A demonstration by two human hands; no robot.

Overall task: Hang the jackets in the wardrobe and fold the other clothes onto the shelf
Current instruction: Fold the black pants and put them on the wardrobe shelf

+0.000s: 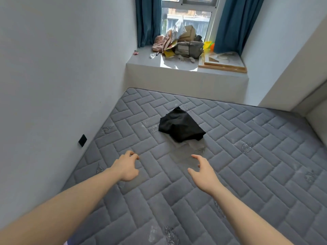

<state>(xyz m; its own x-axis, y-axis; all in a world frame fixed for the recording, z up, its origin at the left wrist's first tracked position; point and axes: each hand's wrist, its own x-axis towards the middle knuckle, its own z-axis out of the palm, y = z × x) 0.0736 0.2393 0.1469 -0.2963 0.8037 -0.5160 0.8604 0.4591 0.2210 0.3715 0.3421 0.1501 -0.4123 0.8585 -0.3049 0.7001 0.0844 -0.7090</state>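
A person's left hand (127,167) and right hand (201,169) reach out over a bare grey quilted mattress (247,183), fingers (194,157) spread, loosely curled and holding nothing. Just beyond the fingertips lies a crumpled black garment (180,127), likely next for folding; the reach must extend before either hand can gather it.

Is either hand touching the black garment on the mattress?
No. The left hand and right hand hover open, short of the black garment.
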